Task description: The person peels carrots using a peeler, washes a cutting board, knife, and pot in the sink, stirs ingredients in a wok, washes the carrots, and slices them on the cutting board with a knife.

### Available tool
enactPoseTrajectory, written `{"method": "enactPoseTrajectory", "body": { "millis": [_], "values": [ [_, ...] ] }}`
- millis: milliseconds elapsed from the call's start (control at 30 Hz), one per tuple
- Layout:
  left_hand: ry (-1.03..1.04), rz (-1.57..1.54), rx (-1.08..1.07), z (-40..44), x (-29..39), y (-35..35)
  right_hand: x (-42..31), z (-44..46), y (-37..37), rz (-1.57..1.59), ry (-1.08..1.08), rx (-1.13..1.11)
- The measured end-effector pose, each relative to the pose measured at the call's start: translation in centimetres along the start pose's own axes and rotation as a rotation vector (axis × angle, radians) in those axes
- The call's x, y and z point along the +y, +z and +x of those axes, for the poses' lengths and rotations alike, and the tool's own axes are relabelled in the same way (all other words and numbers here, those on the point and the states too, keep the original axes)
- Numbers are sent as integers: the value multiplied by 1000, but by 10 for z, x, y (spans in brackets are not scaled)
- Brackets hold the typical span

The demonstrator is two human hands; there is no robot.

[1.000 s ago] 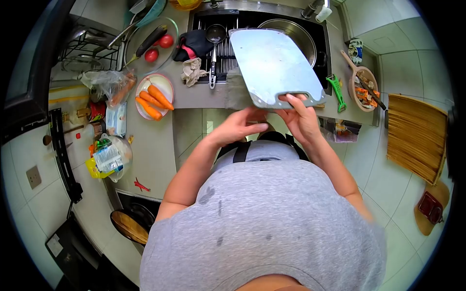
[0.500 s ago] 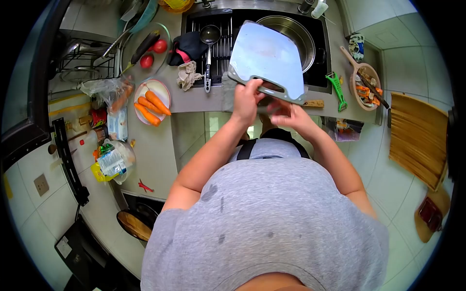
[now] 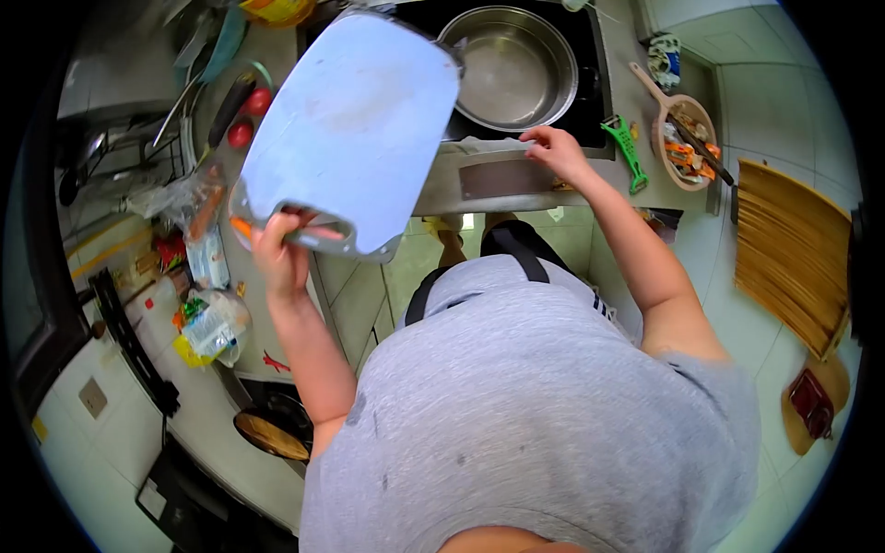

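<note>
My left hand [image 3: 284,253] grips a pale blue cutting board [image 3: 359,120] by its grey handle end. The board is tilted over the left part of the stove. It hides most of the plate, with only a bit of carrot [image 3: 241,227] showing beside my hand. My right hand [image 3: 558,155] is free, fingers loosely bent and apart, above the counter's front edge. Below it lies what looks like a cleaver [image 3: 502,175], with a dark, wide blade. A wide steel pot [image 3: 516,78] sits on the stove beyond, with only a little shine inside.
On the right are a green peeler [image 3: 627,152] and a pink strainer [image 3: 703,120] with scraps and a knife-like tool. Tomatoes [image 3: 241,134] and an eggplant [image 3: 230,106] lie at the left, near plastic bags [image 3: 217,323]. A wooden board [image 3: 793,258] stands far right.
The cutting board has moved left in my left hand, uncovering the pot and the cleaver and covering the plate and ladle. My right hand has come away from the board, to the right.
</note>
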State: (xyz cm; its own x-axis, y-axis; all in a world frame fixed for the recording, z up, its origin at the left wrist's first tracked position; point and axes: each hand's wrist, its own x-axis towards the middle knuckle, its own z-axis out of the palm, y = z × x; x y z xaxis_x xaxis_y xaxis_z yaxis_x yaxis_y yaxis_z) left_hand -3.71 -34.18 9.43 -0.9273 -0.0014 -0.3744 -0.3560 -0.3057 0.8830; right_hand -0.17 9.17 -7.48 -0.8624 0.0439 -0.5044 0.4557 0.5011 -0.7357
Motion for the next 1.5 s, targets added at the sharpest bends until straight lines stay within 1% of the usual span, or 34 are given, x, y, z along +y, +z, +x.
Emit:
{"method": "enactPoseTrajectory", "body": {
  "millis": [33,133,167,200,267,300,333,367,400,467,500,533,567,600,667,700,733,800,867,933,1000,1033,1067,1133,1200,1233,1300,1333,1400,1433,1500],
  "values": [
    [-15,0,-4,-3,-1,-4,-6,-1,5,31,-82,37],
    [-72,-40,11,-10,-9,-15,-23,-3,14,161,-76,-32],
    [-78,-109,-24,-11,-11,-14,-13,7,17,87,-139,-52],
    [-63,-106,-20,-7,-14,-13,-11,15,12,89,-156,-54],
    [-104,-45,-95,-1,-22,-6,-3,32,0,9,-146,65],
    [-117,6,-87,6,-27,7,10,49,-10,124,-83,55],
    [-132,57,-79,14,-34,24,24,69,-19,246,21,103],
    [-224,6,-127,20,-29,49,47,92,-26,141,29,219],
    [-230,74,-153,35,-44,55,57,110,-35,8,18,277],
    [-253,133,-192,58,-57,90,89,160,-37,231,118,398],
    [-290,144,-175,68,-60,111,98,179,-37,238,127,399],
    [-330,156,-159,76,-62,130,104,196,-35,94,82,376],
    [-373,222,-187,87,-66,140,110,211,-33,-48,36,352],
    [-381,232,-189,95,-71,150,114,223,-31,-39,45,351],
    [-430,321,-189,107,-80,167,122,244,-23,-100,83,452],
    [-446,330,-189,112,-85,171,123,254,-22,-122,168,563],
    [-455,337,-183,117,-90,174,127,259,-19,-117,175,554],
    [-507,354,-211,124,-99,178,133,264,-10,12,236,693],
    [-544,345,-185,126,-111,181,145,282,3,1217,405,351],
    [-570,332,-159,129,-121,184,103,257,-6,1677,431,-30],
    [-536,264,-148,131,-133,189,47,220,-16,1477,270,-206],
    [-531,261,-147,133,-137,192,19,197,-20,1307,128,-271],
    [-535,260,-149,136,-140,193,-5,173,-20,1131,-11,-330],
    [-552,212,-149,140,-146,195,-38,127,-5,969,-211,-401],
    [-550,149,-147,140,-152,191,-77,82,-12,863,-138,-650],
    [-544,88,-142,140,-152,191,-79,78,-7,862,-137,-650],
    [-546,98,-159,136,-146,189,-73,75,8,232,-538,-402],
    [-546,108,-178,135,-142,188,-67,83,12,232,-542,-403],
    [-570,99,-189,128,-141,179,-50,111,16,-147,-592,-303],
    [-553,104,-171,121,-136,179,-41,123,16,-135,-568,-244],
    [-527,96,-120,105,-123,181,3,164,24,-221,-545,-115]
  ]
}}
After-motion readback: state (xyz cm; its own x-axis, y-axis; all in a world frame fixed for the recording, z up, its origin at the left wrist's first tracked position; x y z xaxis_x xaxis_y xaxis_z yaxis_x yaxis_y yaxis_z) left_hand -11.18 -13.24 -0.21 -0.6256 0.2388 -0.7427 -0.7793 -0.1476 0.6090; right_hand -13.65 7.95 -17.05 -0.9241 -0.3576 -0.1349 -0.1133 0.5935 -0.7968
